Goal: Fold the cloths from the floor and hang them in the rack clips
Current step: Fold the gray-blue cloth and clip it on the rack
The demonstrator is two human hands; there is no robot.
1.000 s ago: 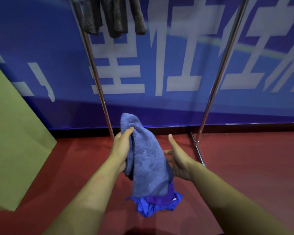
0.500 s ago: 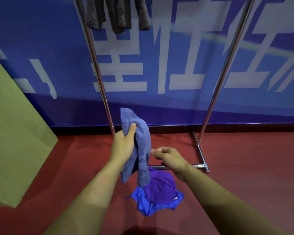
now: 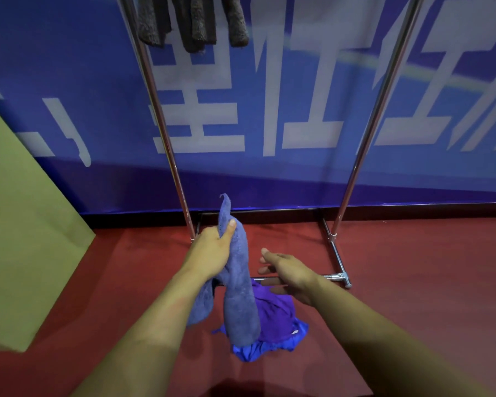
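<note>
A: Why is the blue towel [image 3: 238,285] up off the floor?
B: Left hand [image 3: 212,253] grips it near the top so it hangs straight for folding; thumb across the front, one corner poking above the fingers.
A: Right hand [image 3: 288,272]?
B: Fingers loose, empty, just beside the towel. Purple pile [image 3: 272,325] on the floor by the rack [image 3: 352,173] base.

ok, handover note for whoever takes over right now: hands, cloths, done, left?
Left hand grips the blue towel, which hangs unfolded above the floor.
Right hand is open beside it, holding nothing.
Purple and blue cloths lie piled on the floor by the rack base.
Done: dark cloths hang at the rack top.
Left: fold the towel, clip it, then do the pile.
</note>
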